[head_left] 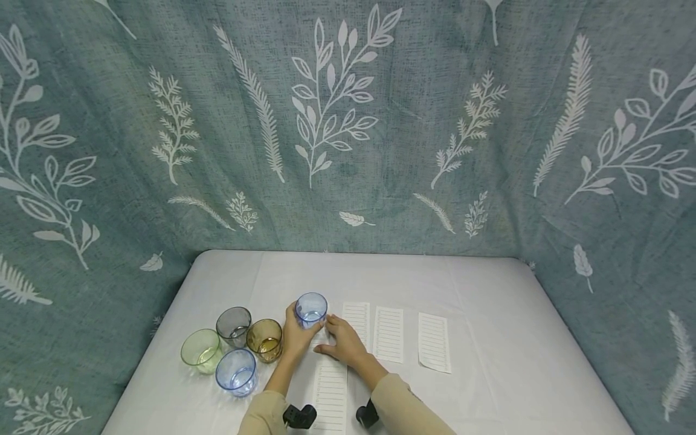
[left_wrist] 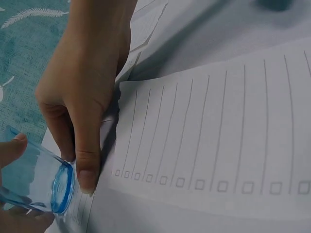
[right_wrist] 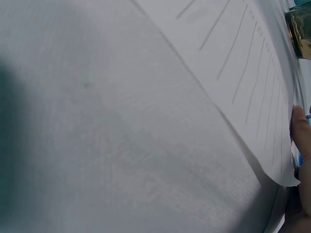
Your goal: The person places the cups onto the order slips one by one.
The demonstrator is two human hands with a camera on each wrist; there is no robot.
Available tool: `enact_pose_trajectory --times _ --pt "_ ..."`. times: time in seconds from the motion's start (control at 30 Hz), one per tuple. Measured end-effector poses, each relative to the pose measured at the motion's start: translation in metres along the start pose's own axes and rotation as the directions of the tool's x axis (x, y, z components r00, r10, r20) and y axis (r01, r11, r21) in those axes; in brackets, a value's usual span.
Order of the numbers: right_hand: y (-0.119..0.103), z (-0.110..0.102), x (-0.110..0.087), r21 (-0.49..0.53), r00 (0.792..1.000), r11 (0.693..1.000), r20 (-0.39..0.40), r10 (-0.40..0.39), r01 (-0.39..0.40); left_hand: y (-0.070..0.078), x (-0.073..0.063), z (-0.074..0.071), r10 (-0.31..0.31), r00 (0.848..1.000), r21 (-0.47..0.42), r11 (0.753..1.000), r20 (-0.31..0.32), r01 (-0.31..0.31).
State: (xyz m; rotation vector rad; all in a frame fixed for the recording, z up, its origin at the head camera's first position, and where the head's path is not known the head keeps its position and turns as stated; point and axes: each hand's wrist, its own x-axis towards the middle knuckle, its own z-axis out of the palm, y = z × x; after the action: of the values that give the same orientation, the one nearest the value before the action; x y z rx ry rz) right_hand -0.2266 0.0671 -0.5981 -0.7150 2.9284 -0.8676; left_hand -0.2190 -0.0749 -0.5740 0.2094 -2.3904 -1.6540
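Observation:
My left hand (head_left: 295,339) grips a blue-tinted glass (head_left: 312,307) near the middle of the table, thumb and fingers around its side. In the left wrist view that glass (left_wrist: 62,188) has its base beside my right hand (left_wrist: 87,107). The fingers of my right hand point down, the thumb fairly straight, close to the end of a lined paper strip with checkboxes (left_wrist: 204,131). Whether they touch the paper is unclear. In the head view my right hand (head_left: 348,343) lies just right of the held glass. Part of a paper is hidden between the hands.
Left of my left hand stand a grey glass (head_left: 234,327), an amber glass (head_left: 264,340), a green glass (head_left: 201,351) and another blue glass (head_left: 236,373). More lined strips (head_left: 356,317), (head_left: 388,334) and a separate strip (head_left: 434,342) lie to the right on the white-covered table (head_left: 489,302).

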Motion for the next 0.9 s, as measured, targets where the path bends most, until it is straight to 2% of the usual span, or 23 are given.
enact_pose_trajectory --times 0.13,0.27,0.4,0.57,0.67,0.9 --pt "0.0002 0.0006 -0.0001 0.014 1.000 1.000 -0.008 -0.002 0.003 -0.0019 0.0014 -0.0010 0.000 1.000 -0.031 1.000 0.028 0.001" --pt "0.0016 0.0012 -0.0021 0.050 0.998 0.998 -0.046 -0.047 0.049 -0.0045 0.0024 -0.0006 -0.002 0.999 -0.043 0.999 0.040 0.004" --pt "0.0006 0.0000 -0.0045 0.041 0.994 0.996 -0.077 -0.081 0.084 -0.0064 0.0026 -0.0001 -0.001 0.999 -0.051 0.999 0.044 0.003" --pt "0.0018 0.0021 -0.0019 0.038 0.999 0.999 -0.039 -0.037 0.039 -0.0078 0.0034 0.0007 0.016 0.998 -0.059 0.998 0.054 -0.013" --pt "0.0021 0.0029 -0.0004 0.007 1.000 1.000 -0.017 -0.020 0.020 -0.0081 0.0045 0.0008 0.002 0.998 -0.055 0.998 0.064 0.001" --pt "-0.0007 -0.0013 -0.0014 -0.029 1.000 0.999 0.006 -0.018 0.018 -0.0076 0.0071 0.0010 -0.007 0.997 -0.054 0.998 0.076 0.011"
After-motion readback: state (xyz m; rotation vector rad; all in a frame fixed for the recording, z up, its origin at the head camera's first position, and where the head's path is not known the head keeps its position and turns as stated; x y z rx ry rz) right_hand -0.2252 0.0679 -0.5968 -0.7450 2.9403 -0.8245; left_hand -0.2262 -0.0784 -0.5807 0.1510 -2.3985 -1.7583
